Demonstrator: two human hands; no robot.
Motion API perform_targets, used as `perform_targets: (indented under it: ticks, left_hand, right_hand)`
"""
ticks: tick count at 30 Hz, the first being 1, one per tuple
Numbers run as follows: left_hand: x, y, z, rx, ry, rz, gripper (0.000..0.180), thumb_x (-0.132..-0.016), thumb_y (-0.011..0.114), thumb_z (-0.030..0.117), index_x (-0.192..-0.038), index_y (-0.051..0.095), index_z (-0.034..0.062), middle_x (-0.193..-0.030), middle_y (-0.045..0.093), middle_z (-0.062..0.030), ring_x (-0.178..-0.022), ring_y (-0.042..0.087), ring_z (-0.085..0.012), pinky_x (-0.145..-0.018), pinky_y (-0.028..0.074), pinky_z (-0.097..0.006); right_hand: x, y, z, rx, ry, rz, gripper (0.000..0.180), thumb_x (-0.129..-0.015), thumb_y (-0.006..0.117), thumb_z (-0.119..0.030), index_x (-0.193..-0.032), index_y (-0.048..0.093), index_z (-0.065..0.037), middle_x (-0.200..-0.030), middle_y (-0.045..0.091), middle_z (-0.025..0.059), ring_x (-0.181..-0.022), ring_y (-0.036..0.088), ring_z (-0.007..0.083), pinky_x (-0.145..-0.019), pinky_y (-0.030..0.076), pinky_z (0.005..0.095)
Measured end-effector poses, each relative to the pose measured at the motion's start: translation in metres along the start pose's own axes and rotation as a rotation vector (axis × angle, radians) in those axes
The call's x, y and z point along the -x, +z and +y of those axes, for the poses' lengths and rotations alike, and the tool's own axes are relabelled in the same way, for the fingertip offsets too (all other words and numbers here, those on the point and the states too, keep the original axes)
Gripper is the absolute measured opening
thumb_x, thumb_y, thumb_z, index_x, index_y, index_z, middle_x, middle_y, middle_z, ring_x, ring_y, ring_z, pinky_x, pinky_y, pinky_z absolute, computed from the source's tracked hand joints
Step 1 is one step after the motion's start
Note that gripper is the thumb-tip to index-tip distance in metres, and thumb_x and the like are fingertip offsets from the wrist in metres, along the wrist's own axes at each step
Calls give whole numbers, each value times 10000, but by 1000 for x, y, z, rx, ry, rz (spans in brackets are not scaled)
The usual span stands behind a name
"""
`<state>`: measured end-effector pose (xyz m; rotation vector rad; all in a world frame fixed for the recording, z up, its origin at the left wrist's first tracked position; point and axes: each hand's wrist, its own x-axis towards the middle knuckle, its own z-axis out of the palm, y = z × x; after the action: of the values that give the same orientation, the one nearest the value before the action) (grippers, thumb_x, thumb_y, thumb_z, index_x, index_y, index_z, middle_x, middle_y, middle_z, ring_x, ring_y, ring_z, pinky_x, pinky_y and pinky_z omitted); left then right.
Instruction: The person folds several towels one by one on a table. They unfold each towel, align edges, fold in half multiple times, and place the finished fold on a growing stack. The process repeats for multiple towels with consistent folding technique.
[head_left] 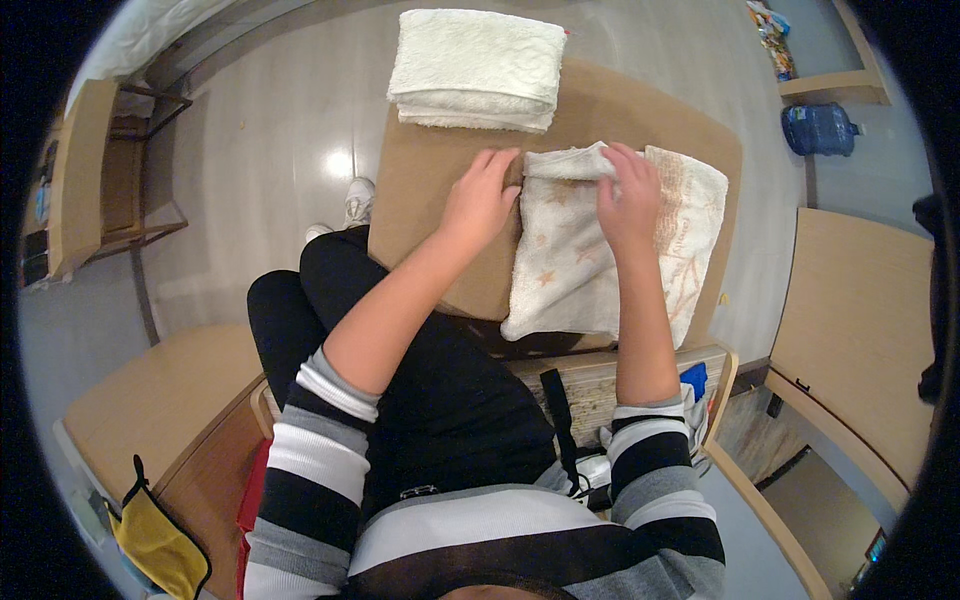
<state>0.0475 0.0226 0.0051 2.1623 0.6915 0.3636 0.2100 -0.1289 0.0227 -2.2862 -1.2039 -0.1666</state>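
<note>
A white towel [570,245] with pale orange stars and other orange print lies on the brown padded stool top in front of me. Its far edge is turned over in a narrow fold. My right hand [630,195] grips this fold, fingers over the top and thumb lower down. Just off the towel's far left corner is my left hand [482,200], its fingers bent and the thumb apart from them, with nothing visible between. Beyond both hands, a stack of folded white towels [475,65] sits at the far edge of the stool.
The brown stool [430,225] stands against my knees. Wooden furniture [850,290] is at the right, with a blue water jug [820,130] on the floor beyond it. A yellow cloth with black edging [160,535] hangs at the lower left. Shelving [85,180] stands far left.
</note>
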Motion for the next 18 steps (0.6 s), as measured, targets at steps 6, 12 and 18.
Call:
perform_targets:
  ticks: [6, 12, 18]
  left_hand:
    - [-32, 10, 8, -57, 107, -75, 275, -835, 641, 86, -1110, 627, 85, -1079, 626, -99, -915, 637, -346, -789, 528, -447]
    - [-37, 1, 11, 244, 240, -84, 209, -884, 598, 48, -1089, 634, 29, -1070, 661, -119, -958, 641, -294, -832, 516, -364]
    - [-56, -15, 35, 322, 308, -375, 158, -899, 564, 42, -1052, 597, 18, -1066, 664, -102, -982, 608, -298, -892, 479, -378]
  right_hand:
    - [-16, 8, -1, 117, -96, -232, 272, -700, 640, -13, -961, 610, -85, -1227, 596, 74, -1197, 500, 304, -984, 382, 440]
    - [-13, -11, 9, -161, 8, -275, 209, -700, 648, -2, -879, 560, -64, -1090, 642, 78, -1105, 555, 299, -966, 396, 405]
    - [-7, -30, 22, -397, 209, -247, 185, -805, 663, -12, -984, 624, -33, -989, 669, 79, -902, 615, 193, -795, 470, 288]
